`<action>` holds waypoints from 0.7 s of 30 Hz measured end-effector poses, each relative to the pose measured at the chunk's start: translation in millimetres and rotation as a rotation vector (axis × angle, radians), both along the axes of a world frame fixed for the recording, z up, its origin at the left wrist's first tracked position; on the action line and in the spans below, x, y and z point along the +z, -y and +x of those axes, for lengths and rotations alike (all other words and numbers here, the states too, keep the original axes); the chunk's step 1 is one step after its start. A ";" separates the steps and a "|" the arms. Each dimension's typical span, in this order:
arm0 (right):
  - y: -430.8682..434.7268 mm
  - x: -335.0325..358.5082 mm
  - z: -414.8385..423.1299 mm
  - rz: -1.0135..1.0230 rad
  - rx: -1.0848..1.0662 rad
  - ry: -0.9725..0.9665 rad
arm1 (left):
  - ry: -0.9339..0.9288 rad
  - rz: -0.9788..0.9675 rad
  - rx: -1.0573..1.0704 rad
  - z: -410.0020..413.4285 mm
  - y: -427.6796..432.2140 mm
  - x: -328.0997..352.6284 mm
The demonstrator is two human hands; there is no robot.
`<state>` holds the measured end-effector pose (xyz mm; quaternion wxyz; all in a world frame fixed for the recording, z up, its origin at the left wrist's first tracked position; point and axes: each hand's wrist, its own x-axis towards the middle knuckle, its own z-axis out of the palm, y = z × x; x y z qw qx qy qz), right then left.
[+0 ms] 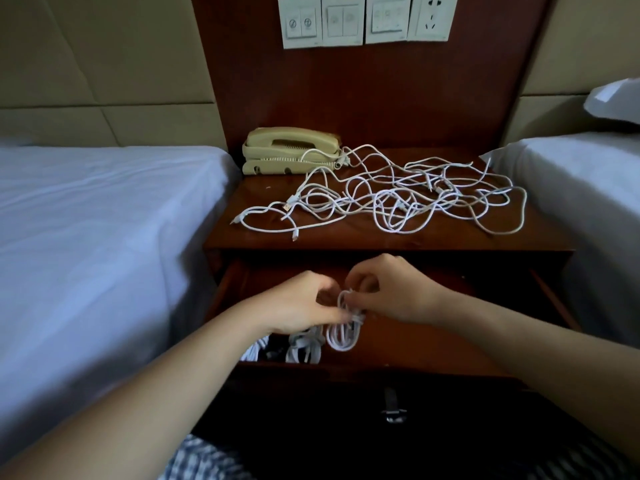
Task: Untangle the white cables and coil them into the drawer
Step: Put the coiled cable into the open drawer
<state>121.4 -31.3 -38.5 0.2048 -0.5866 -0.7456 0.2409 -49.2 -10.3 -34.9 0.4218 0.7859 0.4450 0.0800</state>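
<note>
A tangle of white cables (391, 199) lies spread over the top of the wooden nightstand (346, 237). Below it the drawer (433, 341) stands pulled open. Over the drawer both hands hold one coiled white cable (343, 332): my left hand (298, 303) pinches the bundle from the left, and my right hand (391, 289) pinches its wrapped top end. Another coiled white cable (304, 348) lies inside the drawer at the front left, partly hidden by my left hand.
A beige telephone (291, 150) sits at the nightstand's back left, touching the tangle. Beds with white sheets (104, 220) flank the nightstand on both sides. Wall switches and a socket (363, 19) are mounted above. A metal handle (391, 403) is on the drawer front.
</note>
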 end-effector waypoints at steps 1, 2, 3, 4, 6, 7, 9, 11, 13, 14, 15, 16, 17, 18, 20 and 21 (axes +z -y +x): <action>-0.4 -4.2 -1.4 -0.038 0.015 0.009 | -0.064 0.039 -0.022 -0.5 -0.5 -4.8; -0.6 -7.9 -2.6 -0.074 0.031 0.015 | -0.127 0.080 -0.043 -0.7 -0.4 -8.5; -1.0 -11.5 -3.7 -0.104 0.048 0.022 | -0.188 0.113 -0.060 -1.1 -0.4 -11.3; -1.4 -14.1 -5.6 -0.132 0.064 0.031 | -0.236 0.138 -0.073 -0.9 0.1 -12.6; -3.3 -18.5 -8.3 -0.190 0.094 0.043 | -0.319 0.181 -0.092 -0.4 0.0 -15.2; -4.6 -20.6 -9.6 -0.221 0.110 0.044 | -0.358 0.196 -0.104 0.0 0.0 -16.2; -6.6 -24.6 -10.9 -0.283 0.141 0.041 | -0.429 0.216 -0.125 0.6 -0.8 -19.0; -8.1 -27.8 -10.9 -0.344 0.162 0.030 | -0.493 0.240 -0.145 1.0 -1.5 -20.1; -8.9 -29.1 -11.2 -0.409 0.172 -0.005 | -0.530 0.236 -0.158 1.7 -1.9 -18.6; -9.0 -28.7 -11.1 -0.437 0.178 -0.017 | -0.531 0.220 -0.163 2.2 -2.5 -17.5; -9.0 -27.8 -10.9 -0.453 0.187 -0.013 | -0.526 0.198 -0.168 2.5 -3.0 -16.0; -8.7 -25.3 -10.8 -0.454 0.204 0.013 | -0.527 0.173 -0.179 3.0 -4.1 -13.8; -8.8 -21.6 -10.8 -0.441 0.219 0.053 | -0.536 0.157 -0.197 3.2 -5.7 -10.8; -9.2 -16.8 -10.7 -0.413 0.230 0.094 | -0.546 0.156 -0.214 3.5 -8.1 -7.4; -11.8 -4.8 -9.6 -0.332 0.221 0.152 | -0.538 0.195 -0.213 4.8 -16.2 0.8; -14.1 1.8 -7.8 -0.278 0.202 0.171 | -0.514 0.225 -0.197 6.2 -21.6 6.3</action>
